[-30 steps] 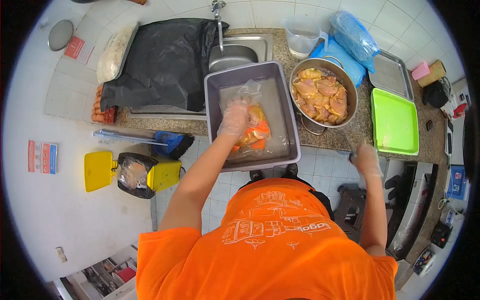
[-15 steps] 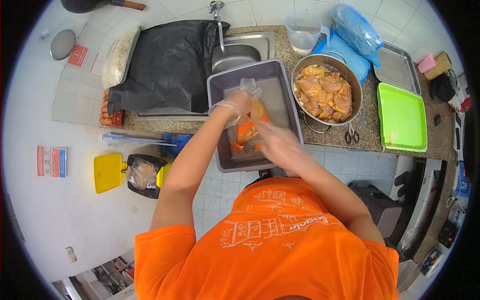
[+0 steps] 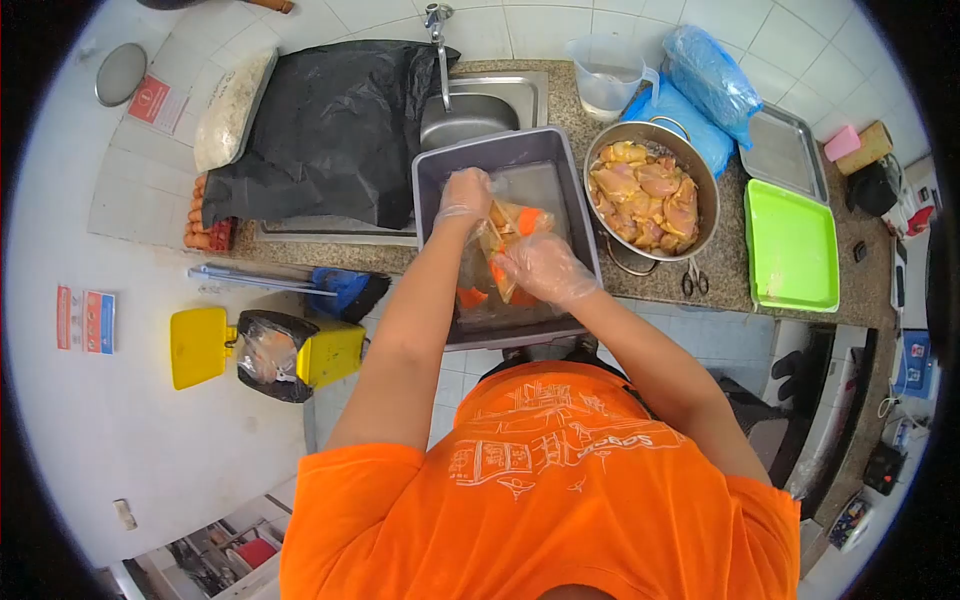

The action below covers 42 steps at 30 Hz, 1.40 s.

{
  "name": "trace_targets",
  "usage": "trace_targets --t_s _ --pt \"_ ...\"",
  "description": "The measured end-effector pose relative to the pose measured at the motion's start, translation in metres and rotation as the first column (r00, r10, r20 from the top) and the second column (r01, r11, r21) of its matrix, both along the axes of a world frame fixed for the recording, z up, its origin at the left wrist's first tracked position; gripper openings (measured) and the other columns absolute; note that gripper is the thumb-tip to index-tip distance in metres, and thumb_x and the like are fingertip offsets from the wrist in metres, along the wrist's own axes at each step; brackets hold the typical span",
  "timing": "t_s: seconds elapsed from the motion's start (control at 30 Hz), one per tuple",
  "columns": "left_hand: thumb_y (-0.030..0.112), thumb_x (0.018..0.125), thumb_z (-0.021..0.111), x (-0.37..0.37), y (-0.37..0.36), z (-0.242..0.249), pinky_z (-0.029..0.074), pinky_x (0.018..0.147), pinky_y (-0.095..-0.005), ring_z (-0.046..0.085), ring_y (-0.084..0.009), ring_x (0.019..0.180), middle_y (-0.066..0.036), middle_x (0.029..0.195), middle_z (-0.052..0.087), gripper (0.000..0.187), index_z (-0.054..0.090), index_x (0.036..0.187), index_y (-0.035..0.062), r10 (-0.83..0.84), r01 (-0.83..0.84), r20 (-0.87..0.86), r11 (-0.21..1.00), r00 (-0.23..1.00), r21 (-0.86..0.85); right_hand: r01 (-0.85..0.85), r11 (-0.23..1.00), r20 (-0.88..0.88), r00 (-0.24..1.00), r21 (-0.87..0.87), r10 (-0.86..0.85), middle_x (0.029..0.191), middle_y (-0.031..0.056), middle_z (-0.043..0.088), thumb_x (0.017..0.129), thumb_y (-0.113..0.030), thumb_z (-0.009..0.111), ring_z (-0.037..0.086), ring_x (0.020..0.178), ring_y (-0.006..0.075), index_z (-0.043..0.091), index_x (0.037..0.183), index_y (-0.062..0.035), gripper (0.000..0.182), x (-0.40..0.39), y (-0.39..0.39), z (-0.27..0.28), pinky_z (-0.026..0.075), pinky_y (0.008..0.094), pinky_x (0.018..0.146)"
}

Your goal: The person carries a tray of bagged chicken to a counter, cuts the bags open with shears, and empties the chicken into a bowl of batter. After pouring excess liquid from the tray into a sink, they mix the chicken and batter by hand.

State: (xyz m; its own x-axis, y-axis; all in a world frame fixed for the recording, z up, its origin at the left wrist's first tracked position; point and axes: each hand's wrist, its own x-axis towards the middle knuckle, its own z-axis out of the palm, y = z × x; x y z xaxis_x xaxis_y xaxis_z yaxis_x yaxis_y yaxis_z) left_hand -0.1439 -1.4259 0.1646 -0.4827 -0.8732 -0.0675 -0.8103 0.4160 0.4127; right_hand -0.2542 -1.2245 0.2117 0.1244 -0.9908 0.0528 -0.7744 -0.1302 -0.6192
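Head view: at the tub (image 3: pixel 505 152), the bag (image 3: pixel 505 225) is held between curled left hand (image 3: pixel 466 193), farther out, and half-closed right hand (image 3: pixel 546 270).

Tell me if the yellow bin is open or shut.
Open: the lid of the yellow bin is swung aside, and its black liner shows.
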Motion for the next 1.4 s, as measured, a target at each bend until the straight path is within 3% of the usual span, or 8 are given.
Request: trace_targets --t_s 0.47,0.8,0.87,0.97,1.03,1.17,1.27,1.4 --pt "0.001 0.091 0.057 0.010 0.043 0.027 0.056 0.092 -0.0519 0.068 -0.0436 0.107 -0.023 0.111 0.068 0.025 0.063 0.116 0.0028 -0.237 0.242 0.047 0.949 0.970 -0.202 0.011 0.965 -0.266 0.962 0.263 0.062 0.088 0.0255 0.074 0.095 -0.023 0.061 0.074 0.086 0.0387 0.074 0.087 0.0027 0.030 0.005 0.034 -0.014 0.057 0.0492 0.079" --pt "0.004 0.090 0.063 0.033 0.082 0.032 0.055 0.083 -0.0490 0.068 -0.0414 0.093 -0.019 0.100 0.066 0.025 0.061 0.115 0.0030 -0.193 0.089 -0.157 0.858 0.969 -0.505 -0.092 0.991 -0.488 0.872 -0.093 0.035 0.117 0.0214 0.070 0.087 -0.013 0.063 0.060 0.123 0.0405 0.073 0.110 0.0031 0.030 0.034 -0.027 -0.038 0.048 0.0468 0.106" --pt "0.007 0.089 0.064 0.035 0.103 0.028 0.055 0.082 -0.0474 0.070 -0.0375 0.087 -0.018 0.093 0.068 0.018 0.065 0.106 0.0032 -0.012 -0.071 -0.389 0.978 0.921 -0.198 -0.104 0.978 -0.499 0.867 -0.180 0.000 0.126 0.0231 0.067 0.088 -0.018 0.066 0.057 0.129 0.0403 0.070 0.122 0.0026 0.040 0.018 -0.042 -0.049 0.045 0.0455 0.110" --pt "0.012 0.088 0.065 0.029 0.126 -0.006 0.056 0.080 -0.0452 0.073 -0.0346 0.086 -0.022 0.086 0.073 0.014 0.073 0.097 0.0050 0.351 -0.244 -0.445 0.928 0.824 0.281 -0.074 0.901 -0.419 0.867 0.427 0.270 0.132 0.0227 0.066 0.085 -0.028 0.072 0.057 0.132 0.0399 0.063 0.136 -0.0024 0.058 -0.002 -0.058 -0.006 0.045 0.0447 0.112" --pt "0.013 0.090 0.062 0.023 0.125 -0.035 0.056 0.084 -0.0454 0.074 -0.0345 0.091 -0.025 0.091 0.074 0.022 0.077 0.105 0.0065 0.408 -0.214 -0.313 0.836 0.857 0.505 -0.107 0.835 -0.386 0.850 0.540 0.359 0.133 0.0234 0.066 0.079 -0.027 0.079 0.059 0.131 0.0382 0.058 0.143 -0.0066 0.070 -0.012 -0.078 -0.027 0.046 0.0444 0.111" --pt "0.015 0.096 0.059 -0.005 0.135 -0.021 0.050 0.105 -0.0445 0.066 -0.0389 0.121 -0.026 0.128 0.068 0.043 0.063 0.137 0.0049 0.294 -0.246 -0.064 0.884 0.953 0.398 -0.120 0.864 -0.328 0.893 0.489 0.309 0.131 0.0183 0.070 0.077 -0.018 0.080 0.066 0.123 0.0335 0.075 0.124 -0.0115 0.048 -0.020 -0.082 -0.037 0.050 0.0409 0.107" --pt "0.022 0.094 0.064 -0.006 0.125 -0.023 0.046 0.111 -0.0468 0.057 -0.0404 0.134 -0.027 0.143 0.058 0.058 0.051 0.146 0.0013 0.324 -0.241 -0.134 0.872 0.937 0.426 -0.010 0.886 -0.145 0.986 0.464 0.087 0.122 0.0269 0.071 0.066 -0.001 0.085 0.068 0.120 0.0348 0.069 0.125 -0.0015 0.061 -0.018 -0.087 -0.052 0.054 0.0426 0.101" --pt "0.025 0.089 0.070 -0.010 0.095 -0.004 0.048 0.109 -0.0456 0.059 -0.0390 0.132 -0.025 0.143 0.060 0.060 0.057 0.143 0.0033 0.115 -0.219 0.242 0.860 0.963 0.462 -0.014 0.876 -0.187 0.975 0.483 0.119 0.118 0.0241 0.073 0.071 -0.008 0.081 0.070 0.114 0.0340 0.073 0.112 -0.0006 0.042 -0.025 -0.087 -0.049 0.055 0.0422 0.095"
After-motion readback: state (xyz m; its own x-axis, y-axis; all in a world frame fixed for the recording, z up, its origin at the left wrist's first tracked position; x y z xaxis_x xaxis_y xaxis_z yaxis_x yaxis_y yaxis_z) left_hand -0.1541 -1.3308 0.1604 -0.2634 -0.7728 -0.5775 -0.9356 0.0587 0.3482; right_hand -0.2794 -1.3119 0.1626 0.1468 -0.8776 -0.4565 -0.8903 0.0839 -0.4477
